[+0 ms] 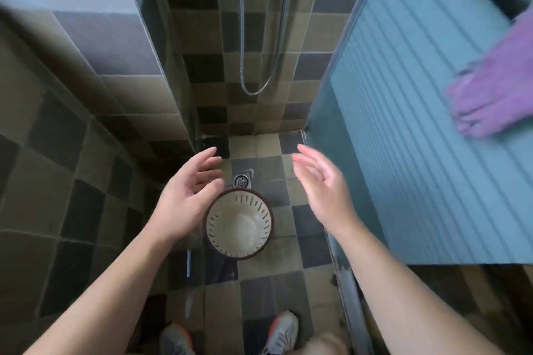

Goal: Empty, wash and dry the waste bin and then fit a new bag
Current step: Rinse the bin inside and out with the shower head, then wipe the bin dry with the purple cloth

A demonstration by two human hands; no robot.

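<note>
Round metal floor drain (241, 181) in checkered tile floor (259, 294), nr back wall. Grey shower hose (261, 37) loops above. Purple towel (490, 89) on ribbed blue-green glass door (403, 138), rt side. Grey/orange sneakers (281, 331) at bottom edge.

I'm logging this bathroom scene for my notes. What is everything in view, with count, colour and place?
waste bin: one, cream inside with dark rim, upright on the floor, no bag, between the hands
floor drain: one, metal, just beyond the bin
shower hose: one, silver, looped on the back wall
glass door: one, ribbed blue, right
towel: one, purple, hanging over the door
shoes: two, grey and orange, bottom edge
left hand: open, empty
right hand: open, empty
</note>
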